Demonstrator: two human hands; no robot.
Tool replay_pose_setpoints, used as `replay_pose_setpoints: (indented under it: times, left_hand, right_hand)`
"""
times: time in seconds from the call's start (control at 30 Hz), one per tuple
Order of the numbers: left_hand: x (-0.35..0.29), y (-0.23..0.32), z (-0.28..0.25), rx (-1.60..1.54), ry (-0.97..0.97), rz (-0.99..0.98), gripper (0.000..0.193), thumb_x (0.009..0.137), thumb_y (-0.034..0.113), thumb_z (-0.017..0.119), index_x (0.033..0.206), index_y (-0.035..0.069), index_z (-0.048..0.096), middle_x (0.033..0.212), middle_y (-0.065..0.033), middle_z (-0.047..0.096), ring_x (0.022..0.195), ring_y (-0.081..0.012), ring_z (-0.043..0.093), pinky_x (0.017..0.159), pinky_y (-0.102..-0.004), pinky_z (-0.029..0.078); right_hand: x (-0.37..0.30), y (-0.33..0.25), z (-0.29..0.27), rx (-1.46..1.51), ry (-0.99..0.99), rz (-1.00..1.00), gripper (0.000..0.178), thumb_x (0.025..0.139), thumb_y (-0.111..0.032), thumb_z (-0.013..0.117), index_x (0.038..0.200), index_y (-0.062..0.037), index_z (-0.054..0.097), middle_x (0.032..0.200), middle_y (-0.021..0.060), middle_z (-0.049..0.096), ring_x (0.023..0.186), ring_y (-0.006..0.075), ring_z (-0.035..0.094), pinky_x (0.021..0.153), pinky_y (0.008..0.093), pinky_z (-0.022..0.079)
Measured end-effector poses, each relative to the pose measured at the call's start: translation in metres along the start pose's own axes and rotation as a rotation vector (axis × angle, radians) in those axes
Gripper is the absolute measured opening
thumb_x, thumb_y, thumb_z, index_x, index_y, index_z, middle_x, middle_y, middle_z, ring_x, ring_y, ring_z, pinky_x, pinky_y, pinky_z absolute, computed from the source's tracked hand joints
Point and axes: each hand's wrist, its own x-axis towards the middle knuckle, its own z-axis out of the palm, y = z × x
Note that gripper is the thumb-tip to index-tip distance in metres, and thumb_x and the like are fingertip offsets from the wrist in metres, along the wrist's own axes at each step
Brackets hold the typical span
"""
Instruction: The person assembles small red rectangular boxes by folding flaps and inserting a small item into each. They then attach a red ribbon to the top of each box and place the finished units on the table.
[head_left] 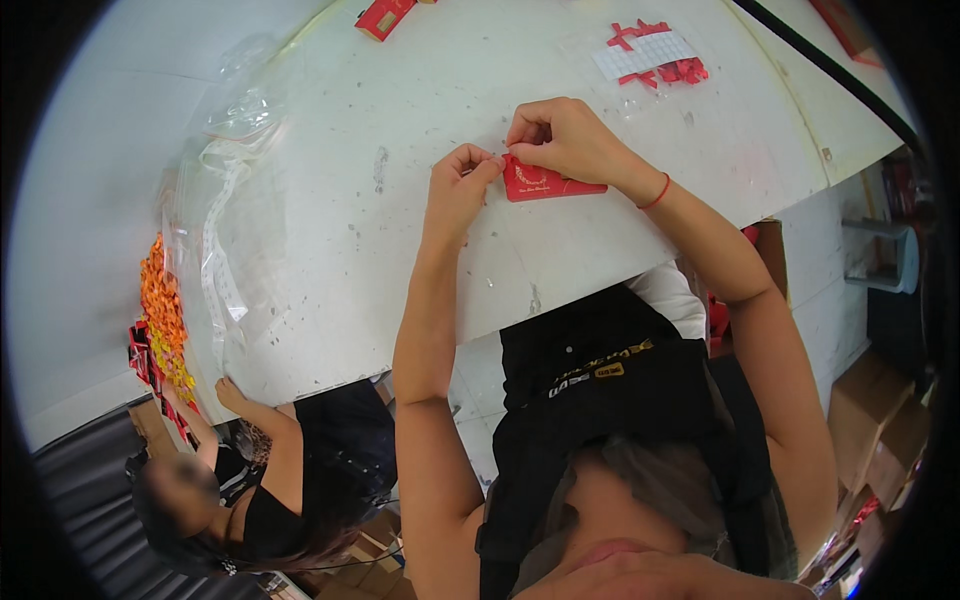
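A flat red box or packet (550, 187) with gold print lies on the white table, partly beneath my right hand. My left hand (462, 195) is closed in a pinch at its upper left corner, thumb and index fingertip meeting there. From above the same corner, my right hand (568, 140) also pinches, its remaining fingers curled in. Something small and red shows between the fingertips, too small to name. The right palm edge rests over the packet's top side.
Red ribbon bows on a white sheet (650, 57) lie at the far right. A red box (384, 17) is at the far edge. Clear plastic bags with white strips (215, 210) cover the left side. Beyond them are orange and yellow wrapped pieces (163, 300), beside a seated co-worker (270, 450).
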Motion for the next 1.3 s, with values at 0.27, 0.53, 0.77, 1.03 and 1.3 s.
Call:
replay_pose_setpoints:
  times: [0.27, 0.53, 0.77, 1.03, 1.3]
  left_hand:
    - [0.0, 0.002, 0.003, -0.073, 0.016, 0.043, 0.013, 0.084, 0.014, 0.07, 0.083, 0.003, 0.063, 0.072, -0.0015, 0.06, 0.051, -0.0043, 0.042, 0.044, -0.0222, 0.031]
    - [0.015, -0.01, -0.006, 0.036, -0.125, 0.063, 0.011, 0.088, 0.012, 0.068, 0.084, 0.003, 0.063, 0.075, -0.0041, 0.063, 0.049, -0.0056, 0.049, 0.044, -0.0213, 0.038]
    - [0.01, 0.015, 0.034, 0.147, -0.35, 0.074, 0.025, 0.092, 0.023, 0.067, 0.106, 0.002, 0.065, 0.091, -0.0064, 0.066, 0.058, -0.0108, 0.059, 0.054, -0.0245, 0.047]
    - [0.111, 0.015, -0.012, 0.225, 0.315, 0.535, 0.035, 0.095, 0.025, 0.063, 0.12, 0.002, 0.058, 0.114, -0.0109, 0.061, 0.103, -0.02, 0.06, 0.084, -0.0325, 0.049]
    - [0.22, 0.003, -0.06, 0.487, 0.819, 0.789, 0.053, 0.096, 0.028, 0.059, 0.135, -0.005, 0.044, 0.145, -0.0255, 0.037, 0.136, -0.0365, 0.035, 0.113, -0.045, 0.028]
  right_hand:
    - [-0.005, 0.001, 0.003, -0.055, 0.089, -0.043, 0.017, 0.081, -0.007, 0.067, 0.094, -0.0017, 0.058, 0.09, 0.0072, 0.063, 0.077, 0.0152, 0.06, 0.067, 0.0272, 0.05]
    - [-0.041, -0.008, -0.017, -0.287, 0.006, -0.262, 0.05, 0.075, -0.025, 0.077, 0.116, -0.0049, 0.057, 0.107, 0.0124, 0.062, 0.104, 0.0286, 0.057, 0.09, 0.0396, 0.045]
    - [-0.146, -0.01, -0.094, -0.408, -0.021, -0.211, 0.053, 0.071, -0.025, 0.08, 0.116, -0.0046, 0.06, 0.098, 0.0135, 0.062, 0.093, 0.0327, 0.059, 0.085, 0.042, 0.046]
    - [-0.208, -0.032, -0.241, -0.368, 0.174, 0.178, 0.078, 0.076, -0.046, 0.077, 0.138, -0.0079, 0.05, 0.141, 0.0106, 0.049, 0.133, 0.0283, 0.043, 0.11, 0.0399, 0.033]
    - [0.051, 0.125, -0.355, -0.133, 0.518, 0.206, 0.086, 0.091, -0.065, 0.048, 0.151, -0.006, 0.032, 0.156, 0.0148, 0.031, 0.146, 0.0266, 0.025, 0.118, 0.0393, 0.02]
